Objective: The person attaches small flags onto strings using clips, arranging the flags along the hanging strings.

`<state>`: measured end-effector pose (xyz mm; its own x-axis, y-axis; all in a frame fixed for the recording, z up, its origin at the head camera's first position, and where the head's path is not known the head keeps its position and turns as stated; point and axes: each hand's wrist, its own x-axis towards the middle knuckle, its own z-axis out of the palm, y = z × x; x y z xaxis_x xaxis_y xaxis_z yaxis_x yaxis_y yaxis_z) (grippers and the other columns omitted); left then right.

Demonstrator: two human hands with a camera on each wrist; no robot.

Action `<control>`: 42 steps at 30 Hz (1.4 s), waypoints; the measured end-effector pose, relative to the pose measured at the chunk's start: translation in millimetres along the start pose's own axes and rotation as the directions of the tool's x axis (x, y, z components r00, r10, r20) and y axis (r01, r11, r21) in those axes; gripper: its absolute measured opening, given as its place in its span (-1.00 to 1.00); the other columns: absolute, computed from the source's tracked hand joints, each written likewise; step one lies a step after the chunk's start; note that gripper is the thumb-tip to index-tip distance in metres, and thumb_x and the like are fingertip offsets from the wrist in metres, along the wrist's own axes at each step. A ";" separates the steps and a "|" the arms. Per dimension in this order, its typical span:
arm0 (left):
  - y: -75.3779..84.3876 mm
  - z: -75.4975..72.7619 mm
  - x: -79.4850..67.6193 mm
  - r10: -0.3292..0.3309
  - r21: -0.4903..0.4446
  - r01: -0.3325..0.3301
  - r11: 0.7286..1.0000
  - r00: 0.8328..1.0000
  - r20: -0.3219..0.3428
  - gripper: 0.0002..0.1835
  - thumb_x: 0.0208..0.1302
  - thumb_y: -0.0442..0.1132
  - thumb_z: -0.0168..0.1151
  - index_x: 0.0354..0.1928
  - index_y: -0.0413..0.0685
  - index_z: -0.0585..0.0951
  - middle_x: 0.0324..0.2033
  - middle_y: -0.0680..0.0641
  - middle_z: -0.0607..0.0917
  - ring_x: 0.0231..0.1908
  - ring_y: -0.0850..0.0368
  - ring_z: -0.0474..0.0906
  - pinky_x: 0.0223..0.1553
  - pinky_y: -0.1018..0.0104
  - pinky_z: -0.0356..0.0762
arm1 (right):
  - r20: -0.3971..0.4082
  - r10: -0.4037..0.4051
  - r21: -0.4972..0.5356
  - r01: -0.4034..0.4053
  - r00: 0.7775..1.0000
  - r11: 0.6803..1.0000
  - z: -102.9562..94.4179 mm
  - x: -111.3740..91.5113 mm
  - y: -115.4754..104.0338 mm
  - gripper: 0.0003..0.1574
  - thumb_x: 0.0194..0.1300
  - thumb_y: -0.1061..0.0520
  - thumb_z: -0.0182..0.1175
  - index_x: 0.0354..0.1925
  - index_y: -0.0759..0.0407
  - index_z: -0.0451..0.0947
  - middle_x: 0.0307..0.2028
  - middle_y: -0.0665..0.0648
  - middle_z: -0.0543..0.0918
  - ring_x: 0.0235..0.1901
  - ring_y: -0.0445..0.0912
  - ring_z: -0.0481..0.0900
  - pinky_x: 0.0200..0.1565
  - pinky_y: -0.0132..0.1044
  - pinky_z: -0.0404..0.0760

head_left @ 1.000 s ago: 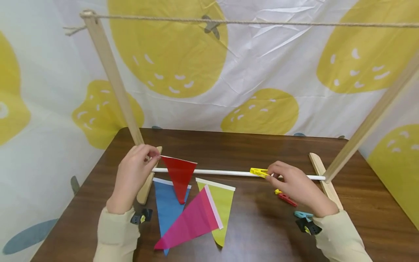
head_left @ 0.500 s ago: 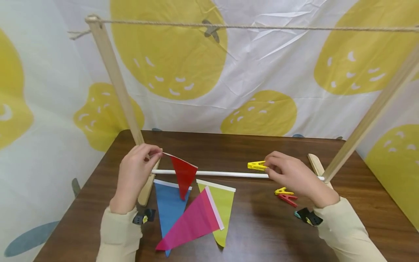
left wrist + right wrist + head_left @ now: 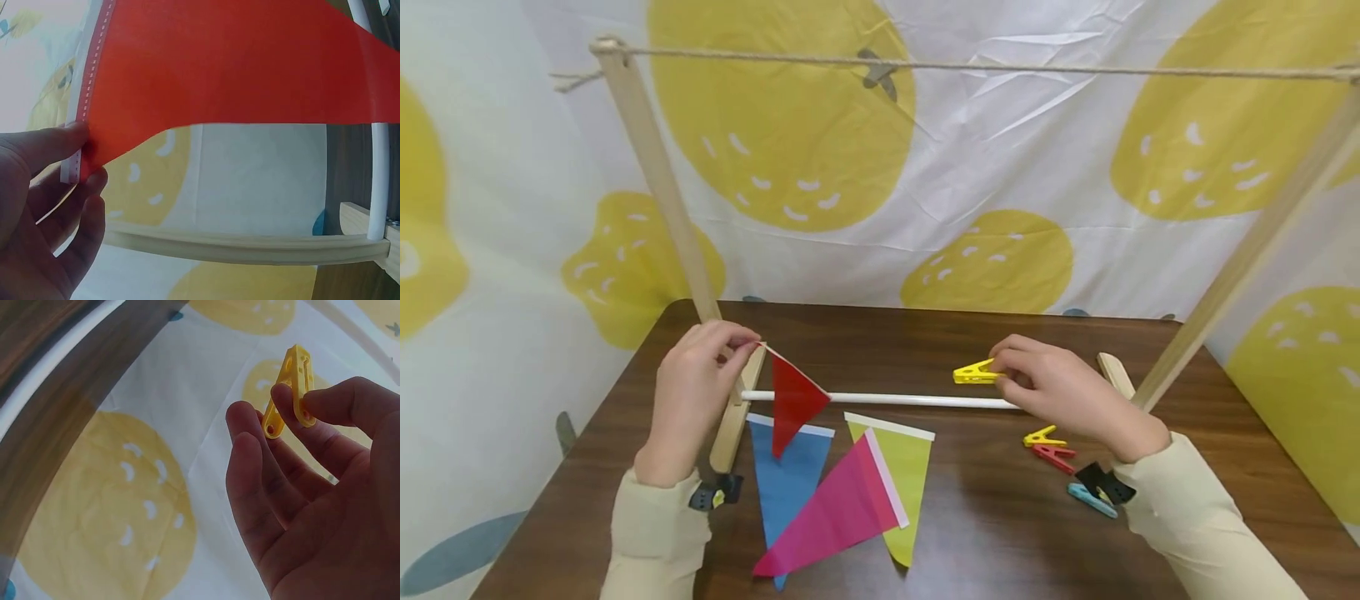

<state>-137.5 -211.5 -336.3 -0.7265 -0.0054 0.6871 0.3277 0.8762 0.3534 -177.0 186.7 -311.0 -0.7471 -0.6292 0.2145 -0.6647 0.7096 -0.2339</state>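
Note:
My left hand (image 3: 700, 375) pinches a red triangular pennant (image 3: 793, 400) by one end of its white-edged top, between thumb and fingers. The pennant hangs with its point down, in front of the white rod. In the left wrist view the thumb (image 3: 50, 144) presses on the white strip. My right hand (image 3: 1052, 383) holds a yellow clothespin (image 3: 974, 372) by its handle ends, above the rod on the right. Seen from the right wrist, the clothespin (image 3: 290, 390) sits between thumb and fingertips, its clamping end pointing away.
Blue (image 3: 786, 467), pink (image 3: 842, 508) and yellow-green (image 3: 906, 467) pennants lie overlapping on the table. Yellow (image 3: 1042, 436), red (image 3: 1055, 456) and light blue (image 3: 1092, 500) clothespins lie at right. A wooden frame has two posts, a white rod (image 3: 917, 401) and a string (image 3: 925, 62) across the top.
The right hand has lifted the yellow clothespin slightly and moved it left. The left hand has shifted a little up, and the red pennant's top edge now slopes down more steeply to the right.

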 end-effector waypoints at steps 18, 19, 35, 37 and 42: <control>-3.7 -15.6 16.8 0.062 0.030 -0.059 0.998 0.992 -0.106 -0.88 0.06 -0.26 0.35 -0.34 -0.07 0.63 -0.39 -0.05 0.63 -0.38 0.08 0.47 -0.39 0.20 0.46 | -0.053 -0.140 -0.109 0.133 0.989 0.985 -27.1 23.2 -11.0 -0.87 0.22 0.11 0.09 -0.33 -0.09 0.57 -0.21 -0.14 0.53 -0.48 -0.31 0.44 -0.36 -0.34 0.47; -3.6 -16.4 18.1 0.065 0.029 -0.062 0.998 0.992 -0.112 -0.89 0.07 -0.27 0.34 -0.34 -0.09 0.63 -0.40 -0.05 0.63 -0.39 0.07 0.47 -0.38 0.20 0.45 | -0.056 -0.143 -0.110 0.137 0.988 0.984 -28.6 24.1 -11.5 -0.87 0.22 0.11 0.09 -0.33 -0.09 0.57 -0.20 -0.14 0.53 -0.49 -0.30 0.44 -0.37 -0.34 0.47; -7.5 -28.5 35.6 0.082 0.060 -0.075 0.995 0.988 -0.131 -0.88 0.10 -0.32 0.30 -0.30 -0.18 0.65 -0.43 -0.12 0.66 -0.45 0.00 0.53 -0.41 0.15 0.50 | -0.067 -0.163 -0.092 0.157 0.984 0.983 -50.2 45.0 -18.9 -0.87 0.23 0.10 0.10 -0.29 0.02 0.59 -0.18 -0.06 0.55 -0.31 -0.17 0.54 -0.26 -0.26 0.51; -7.3 -31.4 39.0 0.089 0.085 -0.079 0.993 0.989 -0.120 -0.87 0.11 -0.30 0.30 -0.29 -0.19 0.65 -0.42 -0.14 0.67 -0.46 -0.01 0.55 -0.41 0.13 0.51 | -0.079 -0.167 -0.097 0.159 0.983 0.983 -52.1 47.0 -19.9 -0.89 0.23 0.09 0.12 -0.30 0.01 0.58 -0.20 -0.07 0.56 -0.34 -0.20 0.53 -0.28 -0.27 0.51; -6.9 -38.0 47.7 0.111 0.112 -0.097 0.989 0.986 -0.124 -0.85 0.12 -0.27 0.30 -0.29 -0.20 0.65 -0.42 -0.16 0.68 -0.43 -0.04 0.56 -0.40 0.10 0.50 | -0.112 -0.186 -0.120 0.172 0.976 0.978 -55.1 52.2 -23.3 -0.91 0.22 0.04 0.16 -0.33 -0.03 0.58 -0.24 -0.11 0.56 -0.43 -0.26 0.49 -0.35 -0.31 0.49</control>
<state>-151.5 -236.1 -281.8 -0.6049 0.0323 0.7956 0.3275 0.9208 0.2116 -200.2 154.8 -242.1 -0.6052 -0.7104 0.3591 -0.7781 0.6232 -0.0784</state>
